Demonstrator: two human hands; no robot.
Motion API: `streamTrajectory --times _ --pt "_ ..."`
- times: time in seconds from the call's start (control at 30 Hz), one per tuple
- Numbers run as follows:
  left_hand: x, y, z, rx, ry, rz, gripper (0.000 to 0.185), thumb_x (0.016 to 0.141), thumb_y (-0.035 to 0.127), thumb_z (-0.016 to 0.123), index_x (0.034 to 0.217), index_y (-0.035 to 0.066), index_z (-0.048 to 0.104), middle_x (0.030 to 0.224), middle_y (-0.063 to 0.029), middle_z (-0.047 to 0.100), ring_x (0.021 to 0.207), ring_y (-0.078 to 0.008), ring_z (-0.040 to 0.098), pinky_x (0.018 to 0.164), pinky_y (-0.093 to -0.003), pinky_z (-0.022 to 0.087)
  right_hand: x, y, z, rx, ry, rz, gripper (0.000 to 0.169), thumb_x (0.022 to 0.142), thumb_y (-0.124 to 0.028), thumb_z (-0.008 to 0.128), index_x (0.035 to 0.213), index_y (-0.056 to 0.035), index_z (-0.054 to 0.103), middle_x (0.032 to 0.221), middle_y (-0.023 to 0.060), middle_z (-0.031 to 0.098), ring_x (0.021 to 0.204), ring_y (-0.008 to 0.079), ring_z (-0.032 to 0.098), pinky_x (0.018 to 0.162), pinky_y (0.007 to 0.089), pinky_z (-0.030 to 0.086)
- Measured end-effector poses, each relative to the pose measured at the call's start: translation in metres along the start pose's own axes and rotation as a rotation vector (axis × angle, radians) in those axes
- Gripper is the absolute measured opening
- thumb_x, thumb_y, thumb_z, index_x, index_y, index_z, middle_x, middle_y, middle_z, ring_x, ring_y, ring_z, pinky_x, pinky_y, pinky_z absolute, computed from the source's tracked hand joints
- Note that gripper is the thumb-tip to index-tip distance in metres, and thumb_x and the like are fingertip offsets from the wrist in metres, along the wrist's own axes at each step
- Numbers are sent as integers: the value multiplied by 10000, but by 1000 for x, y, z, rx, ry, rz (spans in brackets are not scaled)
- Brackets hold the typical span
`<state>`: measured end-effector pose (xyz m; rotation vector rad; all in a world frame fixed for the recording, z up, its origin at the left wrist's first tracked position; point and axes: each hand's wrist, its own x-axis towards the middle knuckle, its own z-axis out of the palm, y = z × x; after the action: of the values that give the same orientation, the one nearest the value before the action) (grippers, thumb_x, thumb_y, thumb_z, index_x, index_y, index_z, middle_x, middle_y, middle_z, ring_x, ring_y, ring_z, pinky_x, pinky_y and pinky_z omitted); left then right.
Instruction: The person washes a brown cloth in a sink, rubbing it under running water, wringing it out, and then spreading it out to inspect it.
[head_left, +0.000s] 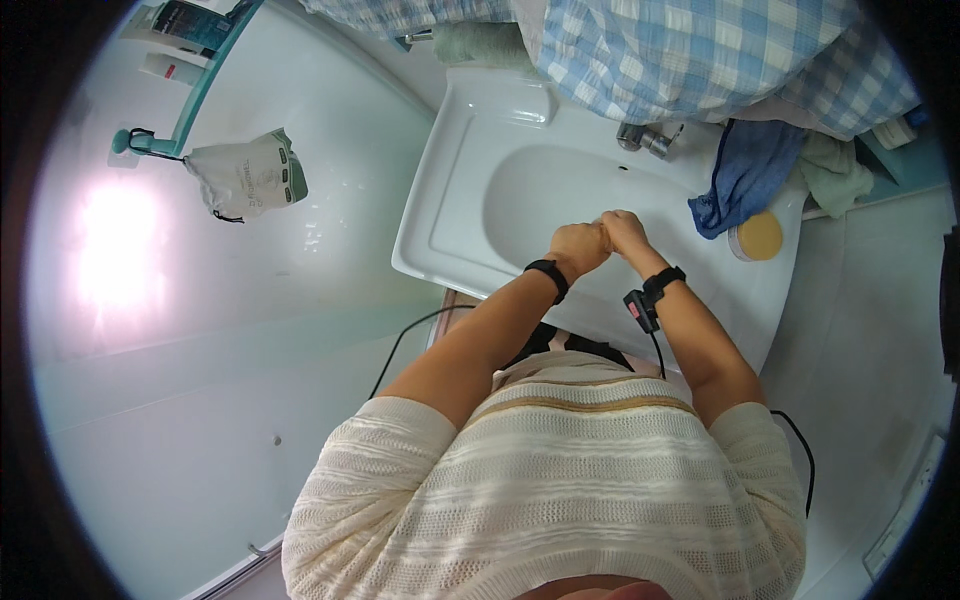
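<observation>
Above the white ceramic washbasin (517, 199), my left hand (581, 246) is curled into a fist, knuckles up. My right hand (624, 229) meets it on the right, its fingers also curled. The two hands touch, and whether anything small sits inside them is hidden. Beyond them, at the basin's back edge, is a chrome faucet (645, 140). A dark blue cloth (754, 172) hangs over the right side of the basin. Against its lower edge rests a round container with a yellow lid (759, 235).
Blue-and-white checked fabric (675, 56) hangs over the back of the basin. Green towels (484, 45) lie beside it. On the left wall, a drawstring pouch (251, 176) hangs from a teal shelf (206, 86) holding bottles. A black cable (405, 334) runs past my left arm.
</observation>
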<state>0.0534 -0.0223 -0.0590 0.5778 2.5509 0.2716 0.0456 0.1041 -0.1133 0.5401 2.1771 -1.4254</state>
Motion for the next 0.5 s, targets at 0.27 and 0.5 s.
streamTrajectory --times 0.27,0.5 --pt "-19 -56 -7 -656 242 -44 478 754 182 735 1134 6 504 1037 -150 599 975 -254 588 838 -343 476 68 10 -100 41 556 -278 516 819 -311 653 1195 0 485 978 185 607 874 315 602 761 412 491" --pt "-37 -59 -36 -1022 259 -145 408 810 202 714 1107 22 502 803 -43 585 693 -118 570 594 -254 472 61 -31 -120 -150 458 -384 679 797 -270 671 1345 4 376 1116 251 525 941 325 592 788 390 490"
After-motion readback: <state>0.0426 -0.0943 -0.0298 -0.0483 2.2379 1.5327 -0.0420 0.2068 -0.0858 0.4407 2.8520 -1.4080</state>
